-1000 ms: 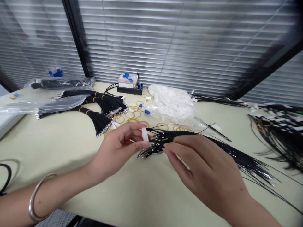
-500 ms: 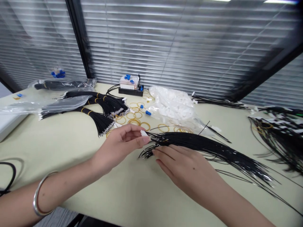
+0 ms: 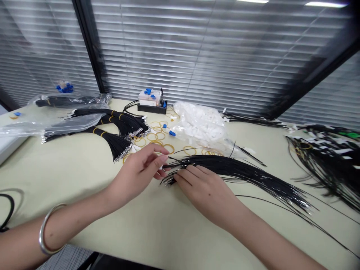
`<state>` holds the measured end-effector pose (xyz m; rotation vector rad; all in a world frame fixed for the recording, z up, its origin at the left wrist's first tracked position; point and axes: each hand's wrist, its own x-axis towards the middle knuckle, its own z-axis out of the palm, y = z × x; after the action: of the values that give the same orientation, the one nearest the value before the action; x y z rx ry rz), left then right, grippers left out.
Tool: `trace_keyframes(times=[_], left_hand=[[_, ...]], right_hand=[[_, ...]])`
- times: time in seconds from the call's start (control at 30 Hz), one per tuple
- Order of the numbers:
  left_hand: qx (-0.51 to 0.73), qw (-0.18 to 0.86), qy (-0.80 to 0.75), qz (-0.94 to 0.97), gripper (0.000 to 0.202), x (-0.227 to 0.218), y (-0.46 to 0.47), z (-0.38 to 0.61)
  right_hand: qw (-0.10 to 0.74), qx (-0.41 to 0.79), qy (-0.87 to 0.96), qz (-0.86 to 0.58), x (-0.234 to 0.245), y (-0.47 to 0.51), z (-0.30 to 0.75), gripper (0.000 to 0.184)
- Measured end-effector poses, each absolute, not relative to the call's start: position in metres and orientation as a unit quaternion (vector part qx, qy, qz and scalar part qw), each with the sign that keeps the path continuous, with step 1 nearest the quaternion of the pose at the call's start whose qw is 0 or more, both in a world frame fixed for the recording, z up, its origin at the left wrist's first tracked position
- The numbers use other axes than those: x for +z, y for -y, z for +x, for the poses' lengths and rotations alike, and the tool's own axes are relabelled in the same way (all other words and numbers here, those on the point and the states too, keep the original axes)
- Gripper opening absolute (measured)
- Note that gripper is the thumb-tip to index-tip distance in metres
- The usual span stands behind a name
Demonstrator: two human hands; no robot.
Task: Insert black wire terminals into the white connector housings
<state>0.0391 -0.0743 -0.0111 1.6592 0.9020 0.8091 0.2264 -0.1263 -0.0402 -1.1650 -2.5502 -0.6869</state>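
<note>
My left hand (image 3: 147, 165) pinches a small white connector (image 3: 161, 167), mostly hidden by the fingers, with thin black wire running from it to the right. Just right of it, my right hand (image 3: 201, 187) is closed over the near side of a loose bundle of black wires (image 3: 242, 168) lying on the table. Its fingertips are bent onto wire ends with small metal tips (image 3: 168, 181); exactly how many wires they grip is hidden.
Yellow rubber bands (image 3: 168, 149) and blue clips (image 3: 172, 133) lie behind the hands. A clear bag of white connectors (image 3: 197, 122) sits behind the bundle, near a black tray (image 3: 152, 108). Banded wire bundles (image 3: 115, 144) lie left; wires with white connectors (image 3: 337, 161) lie right.
The white connector has turned and sunk behind my left fingers, where it showed clearly before. My right hand has moved slightly left along the wire ends. The view has shifted a little.
</note>
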Motion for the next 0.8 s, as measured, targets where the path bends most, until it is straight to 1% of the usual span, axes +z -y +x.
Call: trace_keyframes(times=[0.2, 0.33, 0.43, 0.57, 0.67, 0.8], left_hand=[[0.362, 0.539, -0.382, 0.657, 0.024, -0.005, 0.073, 0.039], [0.333, 0.564, -0.396, 0.643, 0.024, -0.002, 0.075, 0.038], [0.318, 0.572, -0.395, 0.645, 0.025, -0.004, 0.075, 0.038], [0.299, 0.55, -0.402, 0.668, 0.027, -0.008, 0.074, 0.038], [0.289, 0.522, -0.404, 0.693, 0.033, -0.009, 0.073, 0.038], [0.28, 0.524, -0.382, 0.708, 0.04, -0.009, 0.073, 0.038]], right_hand=[[0.126, -0.234, 0.885, -0.383, -0.04, 0.125, 0.227, 0.013], [0.131, -0.234, 0.885, -0.381, -0.039, 0.126, 0.228, 0.016], [0.137, -0.23, 0.882, -0.387, -0.037, 0.127, 0.228, 0.015], [0.152, -0.215, 0.879, -0.397, -0.035, 0.125, 0.231, 0.013], [0.168, -0.195, 0.877, -0.406, -0.034, 0.125, 0.234, 0.015], [0.189, -0.158, 0.876, -0.415, -0.029, 0.127, 0.235, 0.016]])
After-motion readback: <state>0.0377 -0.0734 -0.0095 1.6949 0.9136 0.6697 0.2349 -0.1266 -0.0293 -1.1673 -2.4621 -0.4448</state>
